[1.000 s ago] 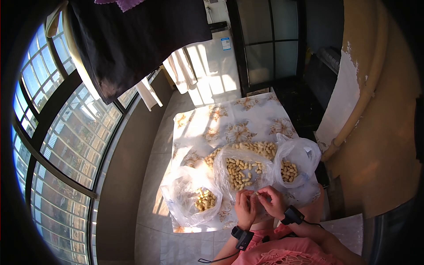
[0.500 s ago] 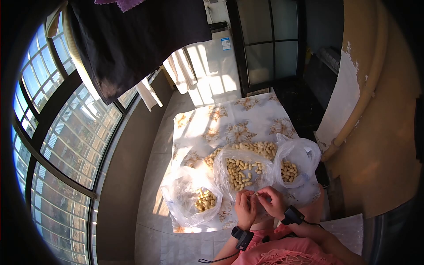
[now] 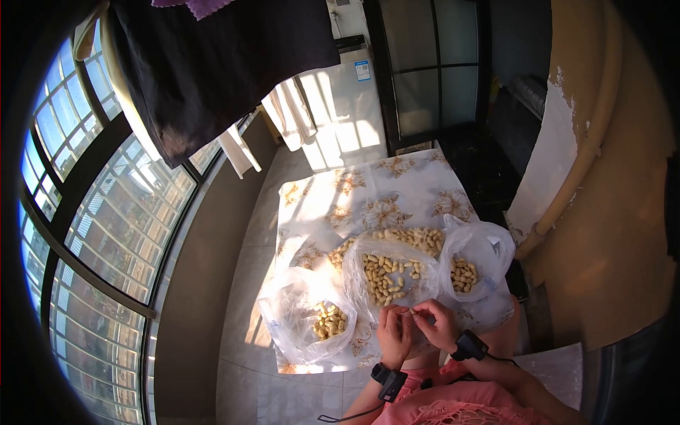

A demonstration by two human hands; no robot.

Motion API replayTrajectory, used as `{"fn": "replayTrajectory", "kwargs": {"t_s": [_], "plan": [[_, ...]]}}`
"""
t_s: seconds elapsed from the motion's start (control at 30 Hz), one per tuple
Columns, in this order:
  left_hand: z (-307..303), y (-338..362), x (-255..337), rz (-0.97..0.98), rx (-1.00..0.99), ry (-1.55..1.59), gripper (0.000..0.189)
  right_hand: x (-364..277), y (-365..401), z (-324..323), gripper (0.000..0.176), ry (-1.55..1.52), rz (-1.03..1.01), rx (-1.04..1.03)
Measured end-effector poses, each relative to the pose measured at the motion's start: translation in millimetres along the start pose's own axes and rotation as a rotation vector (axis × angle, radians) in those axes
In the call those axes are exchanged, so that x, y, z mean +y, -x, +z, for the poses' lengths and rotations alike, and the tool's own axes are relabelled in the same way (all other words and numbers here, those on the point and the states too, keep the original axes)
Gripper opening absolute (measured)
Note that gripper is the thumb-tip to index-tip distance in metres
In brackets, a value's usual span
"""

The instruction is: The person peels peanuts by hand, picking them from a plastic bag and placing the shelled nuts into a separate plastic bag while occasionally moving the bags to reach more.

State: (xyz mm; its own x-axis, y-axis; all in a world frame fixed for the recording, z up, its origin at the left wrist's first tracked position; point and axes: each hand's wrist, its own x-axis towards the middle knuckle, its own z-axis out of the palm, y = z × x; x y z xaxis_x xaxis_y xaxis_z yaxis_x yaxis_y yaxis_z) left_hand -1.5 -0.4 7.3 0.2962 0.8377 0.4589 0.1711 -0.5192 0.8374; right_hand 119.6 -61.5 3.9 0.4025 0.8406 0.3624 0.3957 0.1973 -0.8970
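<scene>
My left hand [image 3: 394, 333] and my right hand [image 3: 438, 329] meet at the table's near edge, fingertips pinched together. Between them is a small pale peanut [image 3: 409, 312], mostly covered by the fingers. Just beyond my hands lies an open clear plastic bag [image 3: 427, 286] with many unshelled peanuts [image 3: 382, 276] in it. Another plastic bag [image 3: 283, 319] on the left holds a smaller heap of peanuts [image 3: 329, 321]. To the right, a third bag [image 3: 499, 248] has peanuts [image 3: 464, 275] at its bottom.
A flowered cloth [image 3: 382, 184] covers the table. Dark clothing [image 3: 227, 64] hangs at the upper left, near barred windows [image 3: 127, 212]. A white appliance [image 3: 354, 106] stands behind the table, and a pipe [image 3: 577, 170] runs down the right wall.
</scene>
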Motion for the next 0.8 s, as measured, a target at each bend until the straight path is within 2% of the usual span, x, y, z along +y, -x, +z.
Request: {"fn": "replayTrajectory", "kwargs": {"t_s": [0.53, 0.8], "plan": [[0.7, 0.9, -5.3, 0.042, 0.004, -0.036, 0.007, -1.5, 0.0, -0.2, 0.016, -0.007, 0.002, 0.016], [-3.4, -0.5, 4.6, -0.037, -0.036, -0.014, 0.01, 3.8, 2.1, 2.4, 0.016, -0.035, -0.002, 0.043]]}}
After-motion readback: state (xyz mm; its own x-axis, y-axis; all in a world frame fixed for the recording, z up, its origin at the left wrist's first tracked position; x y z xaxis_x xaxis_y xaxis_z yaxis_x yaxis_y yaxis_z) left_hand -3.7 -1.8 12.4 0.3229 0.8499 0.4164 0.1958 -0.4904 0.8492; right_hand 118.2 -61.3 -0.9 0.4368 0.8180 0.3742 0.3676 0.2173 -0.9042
